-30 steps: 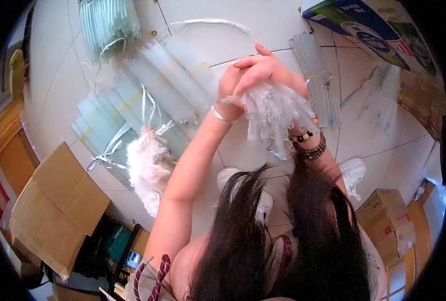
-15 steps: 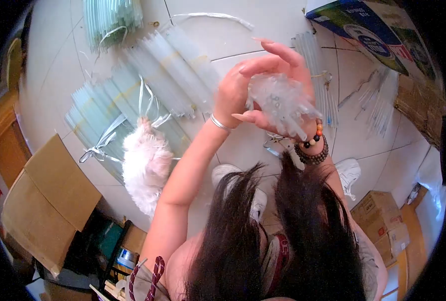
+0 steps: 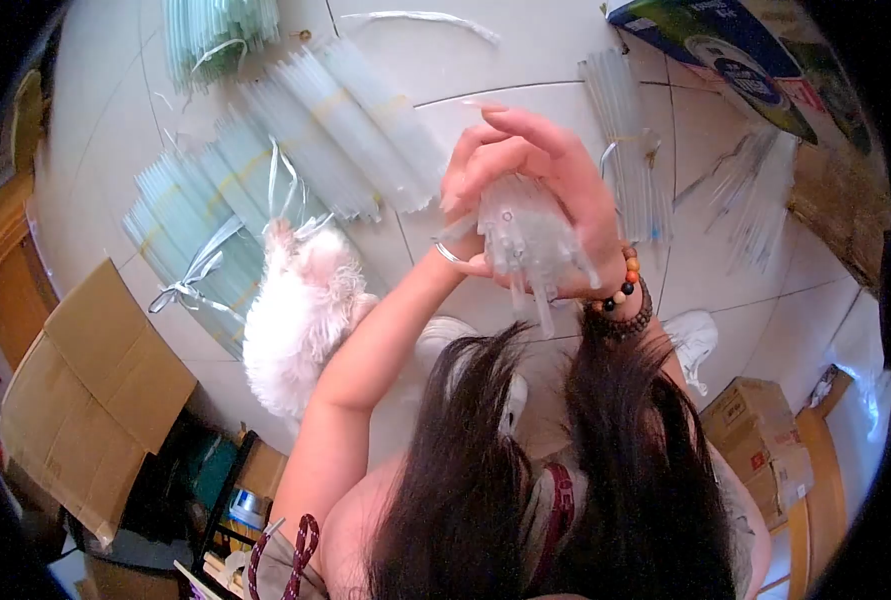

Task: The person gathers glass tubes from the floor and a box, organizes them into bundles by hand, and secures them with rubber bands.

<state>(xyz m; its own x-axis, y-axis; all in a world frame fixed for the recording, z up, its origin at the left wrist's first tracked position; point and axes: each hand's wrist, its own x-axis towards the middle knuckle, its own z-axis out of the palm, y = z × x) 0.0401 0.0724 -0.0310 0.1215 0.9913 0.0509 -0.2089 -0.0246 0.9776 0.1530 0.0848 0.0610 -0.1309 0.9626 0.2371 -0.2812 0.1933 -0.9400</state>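
A bundle of clear plastic tubes (image 3: pixel 530 235) is held up between my two hands, its uneven ends pointing toward me. My left hand (image 3: pixel 468 185), with a silver bangle at the wrist, closes around the bundle's left side. Around its right side and over the top curls my right hand (image 3: pixel 580 185), with beaded bracelets at the wrist. The far ends of the tubes are hidden by my fingers and palms.
Several banded bundles of long clear tubes (image 3: pixel 310 135) lie on the tiled floor. A white fluffy animal (image 3: pixel 300 325) is beside my left forearm. More tubes (image 3: pixel 620 150) and loose thin ones (image 3: pixel 750 200) lie to the right. Cardboard boxes (image 3: pixel 95 390) stand at the sides.
The bundle has tilted, so its tube ends now point down toward me, and my hands have shifted slightly left. The white animal has moved a little and turned its head.
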